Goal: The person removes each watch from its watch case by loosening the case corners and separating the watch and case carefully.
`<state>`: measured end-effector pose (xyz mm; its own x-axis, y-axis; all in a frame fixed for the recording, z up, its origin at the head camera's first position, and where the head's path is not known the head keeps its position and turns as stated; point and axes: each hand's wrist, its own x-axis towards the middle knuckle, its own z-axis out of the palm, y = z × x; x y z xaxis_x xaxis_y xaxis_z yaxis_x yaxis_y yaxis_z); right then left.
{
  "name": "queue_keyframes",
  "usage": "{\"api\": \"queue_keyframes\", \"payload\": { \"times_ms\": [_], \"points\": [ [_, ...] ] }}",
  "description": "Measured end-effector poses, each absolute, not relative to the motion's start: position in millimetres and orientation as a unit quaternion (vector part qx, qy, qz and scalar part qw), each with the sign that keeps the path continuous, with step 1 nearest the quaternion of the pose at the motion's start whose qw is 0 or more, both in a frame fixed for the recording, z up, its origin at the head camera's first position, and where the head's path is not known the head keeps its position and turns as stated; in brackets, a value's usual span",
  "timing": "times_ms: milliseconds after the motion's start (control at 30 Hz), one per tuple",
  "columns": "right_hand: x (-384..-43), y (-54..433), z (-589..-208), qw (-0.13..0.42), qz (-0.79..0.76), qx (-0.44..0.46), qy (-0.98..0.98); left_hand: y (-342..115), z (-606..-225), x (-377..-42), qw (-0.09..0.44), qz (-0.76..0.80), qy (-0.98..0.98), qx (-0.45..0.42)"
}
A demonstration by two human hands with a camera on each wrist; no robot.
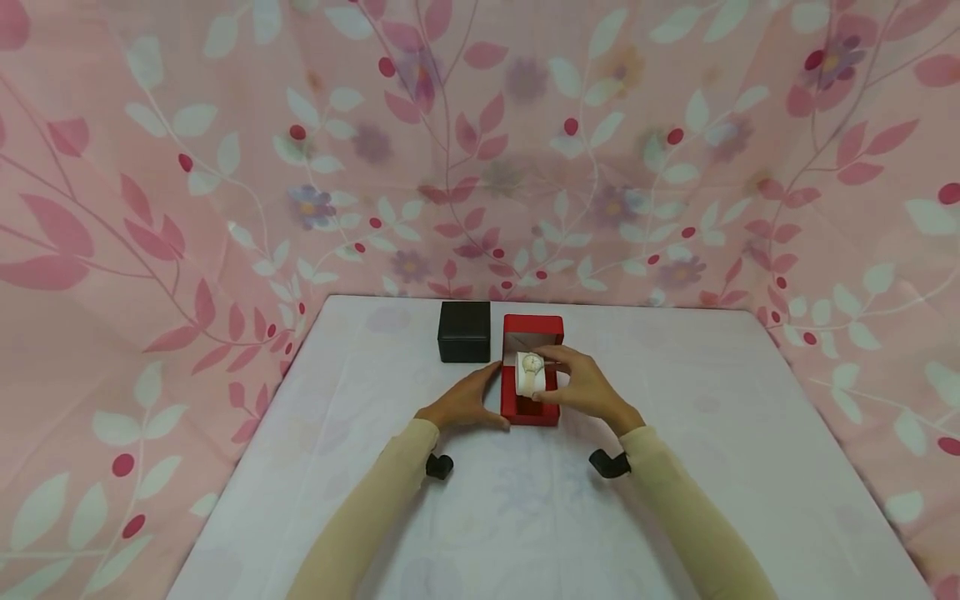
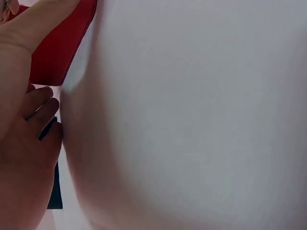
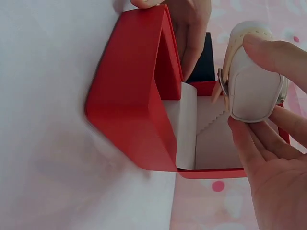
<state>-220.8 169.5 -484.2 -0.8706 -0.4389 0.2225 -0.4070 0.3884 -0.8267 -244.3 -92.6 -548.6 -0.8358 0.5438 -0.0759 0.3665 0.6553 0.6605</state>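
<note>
An opened red watch box point(image 1: 530, 417) stands on the table, its lid point(image 1: 532, 323) raised at the back and its inside pale. My left hand point(image 1: 467, 402) holds it at the left front corner, thumb along the front and fingers along the left side. Just over the opening, my right hand point(image 1: 588, 388) grips a white watch cushion point(image 3: 253, 93) between thumb and fingers. Round the cushion goes a wristwatch point(image 1: 533, 364) with a cream strap and round pale dial; its metal buckle shows in the right wrist view. Part of the left hand is hidden behind the box there.
A closed black box point(image 1: 464, 333) sits close to the left of the red one, near the table's back edge. White cloth covers the table point(image 1: 667, 367). Pink floral curtains point(image 1: 480, 150) hang behind and on both sides. Each wrist carries a black strap mount point(image 1: 610, 463).
</note>
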Motion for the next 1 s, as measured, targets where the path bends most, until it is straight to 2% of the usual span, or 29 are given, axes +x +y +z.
{"api": "queue_keyframes", "payload": {
  "times_ms": [100,233,333,400,567,767,1000],
  "points": [
    [-218,169,-483,0.026,-0.502,-0.256,0.826,-97,-542,-244,0.117,0.317,0.907,0.25],
    [-215,168,-483,0.029,-0.506,-0.251,0.824,-101,-527,-242,0.058,0.356,0.899,0.248],
    [-214,168,-483,0.023,-0.503,-0.249,0.827,-99,-516,-240,0.013,0.409,0.87,0.275],
    [-214,168,-483,0.015,-0.497,-0.252,0.83,-94,-508,-238,0.004,0.429,0.852,0.301],
    [-212,166,-480,0.006,-0.496,-0.264,0.828,-79,-497,-234,0.035,0.431,0.832,0.348],
    [-209,162,-479,0.002,-0.502,-0.281,0.818,-72,-499,-232,0.078,0.462,0.818,0.335],
    [-206,163,-482,0.015,-0.51,-0.283,0.812,-72,-499,-230,0.081,0.474,0.816,0.32]
  ]
}}
